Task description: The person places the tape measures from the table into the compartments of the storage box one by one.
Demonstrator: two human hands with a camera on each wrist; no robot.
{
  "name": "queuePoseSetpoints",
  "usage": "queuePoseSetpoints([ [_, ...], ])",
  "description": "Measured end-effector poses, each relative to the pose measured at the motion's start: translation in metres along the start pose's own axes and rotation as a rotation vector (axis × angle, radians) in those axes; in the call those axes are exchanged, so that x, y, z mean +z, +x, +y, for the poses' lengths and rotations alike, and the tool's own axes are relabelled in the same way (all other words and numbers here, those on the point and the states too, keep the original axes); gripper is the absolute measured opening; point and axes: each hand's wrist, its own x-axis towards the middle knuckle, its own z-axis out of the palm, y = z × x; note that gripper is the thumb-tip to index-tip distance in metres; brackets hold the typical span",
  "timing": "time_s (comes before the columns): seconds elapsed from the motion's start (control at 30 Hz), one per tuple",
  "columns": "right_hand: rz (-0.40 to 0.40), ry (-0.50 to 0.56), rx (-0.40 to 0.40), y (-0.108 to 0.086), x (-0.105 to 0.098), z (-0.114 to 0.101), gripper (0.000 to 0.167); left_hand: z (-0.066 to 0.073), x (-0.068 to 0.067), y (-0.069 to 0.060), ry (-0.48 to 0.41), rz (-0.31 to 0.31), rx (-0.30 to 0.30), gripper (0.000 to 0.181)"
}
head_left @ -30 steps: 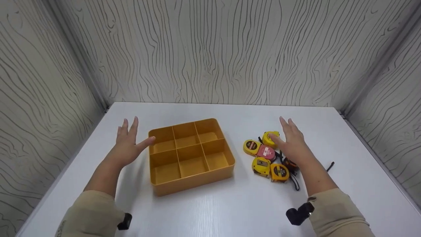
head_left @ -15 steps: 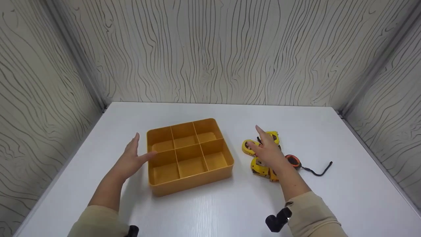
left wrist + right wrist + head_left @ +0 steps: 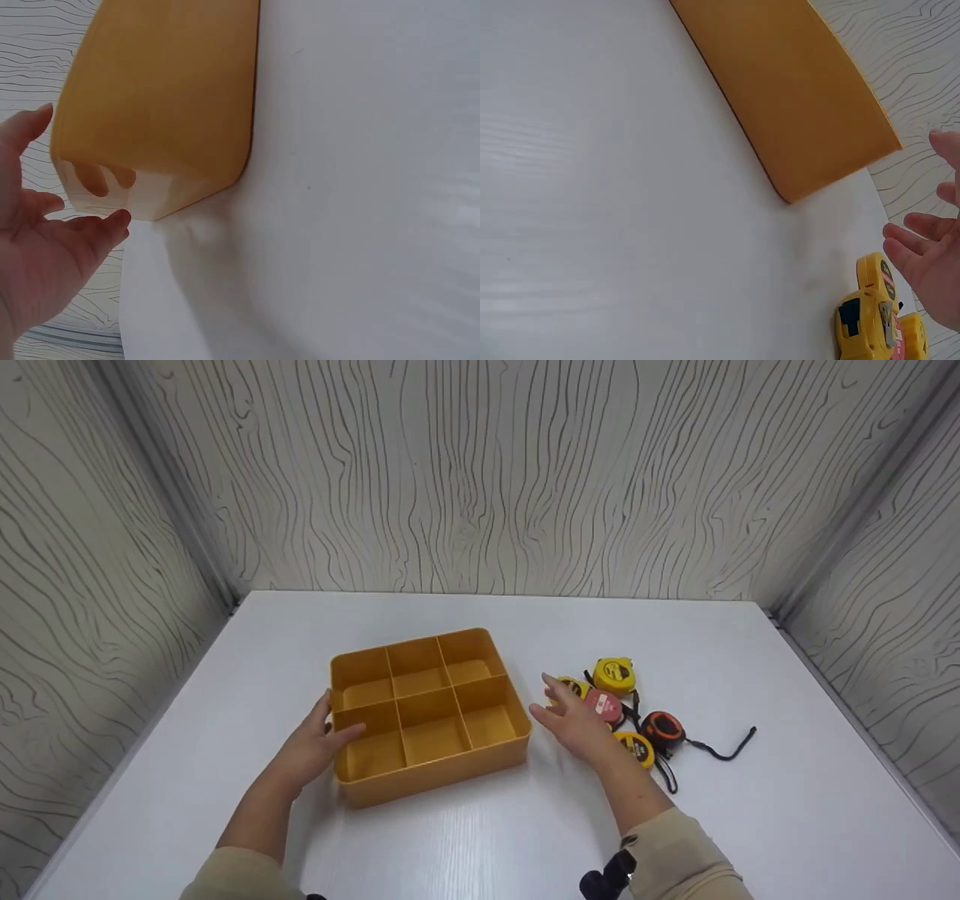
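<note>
An orange-brown box (image 3: 435, 776) divided into several compartments stands on the white table, slightly turned. At its left side is my left hand (image 3: 306, 750), thumb over the rim and fingers outside. In the left wrist view that hand (image 3: 49, 251) has its fingers spread beside the box's end wall (image 3: 157, 97), a small gap showing. My right hand (image 3: 581, 727) hovers off the box's right side, fingers loosely extended, holding nothing. Partly behind it lie tape measures: a yellow one (image 3: 614, 675), a pink one (image 3: 604, 706), a black-and-orange one (image 3: 664, 727) and others.
A black wrist strap (image 3: 724, 754) trails right from the black-and-orange tape measure. The white table (image 3: 450, 847) meets a wood-grain patterned wall (image 3: 480, 480) at the back, with similar panels at both sides.
My right hand has moved left from over the tape measures toward the box's right side. My left hand has come closer to the box's left wall. The box stands in place.
</note>
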Motion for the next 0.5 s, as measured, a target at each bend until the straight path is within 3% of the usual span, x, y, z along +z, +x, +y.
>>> queuePoseSetpoints([
  [0.1, -0.009, 0.033, 0.007, -0.001, 0.009, -0.001, 0.071, -0.005, 0.003, 0.000, -0.046, -0.003, 0.006, 0.107],
  [0.23, -0.024, 0.079, 0.030, 0.000, 0.016, 0.001, 0.068, -0.008, 0.004, -0.002, -0.055, -0.001, -0.040, 0.111],
  [0.5, -0.058, 0.156, -0.030, 0.001, 0.021, 0.011, 0.053, -0.018, 0.001, -0.001, -0.180, -0.010, -0.021, 0.078],
])
